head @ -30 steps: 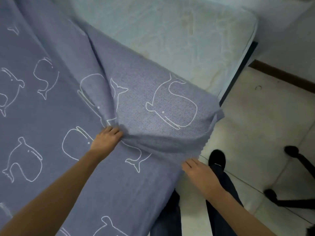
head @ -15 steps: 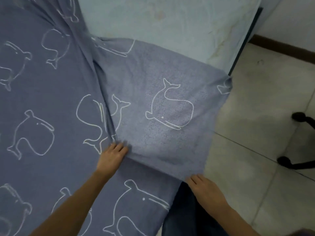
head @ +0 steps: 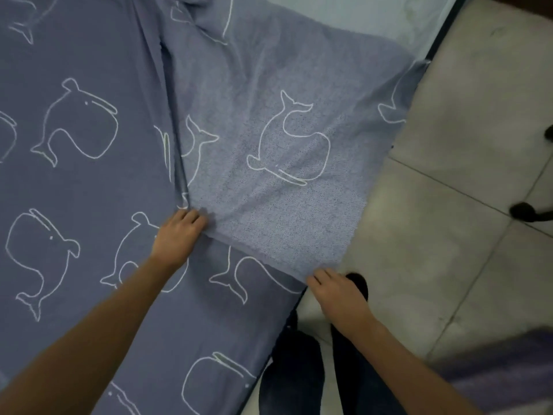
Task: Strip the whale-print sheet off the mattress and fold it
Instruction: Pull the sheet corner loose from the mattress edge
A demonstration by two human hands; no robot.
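Pale tiled floor (head: pixel 449 265) runs beside the bed. The right hand (head: pixel 336 290) pinches the near corner of the whale-print sheet (head: pixel 233 85), which is folded back. The left hand (head: pixel 179 238) grips that edge at the crease. The flap spreads beyond both hands, with bare mattress (head: pixel 344 13) past it.

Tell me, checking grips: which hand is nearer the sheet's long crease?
Left. Left hand grips the crease at its lower end; right hand holds the flap corner, well aside.
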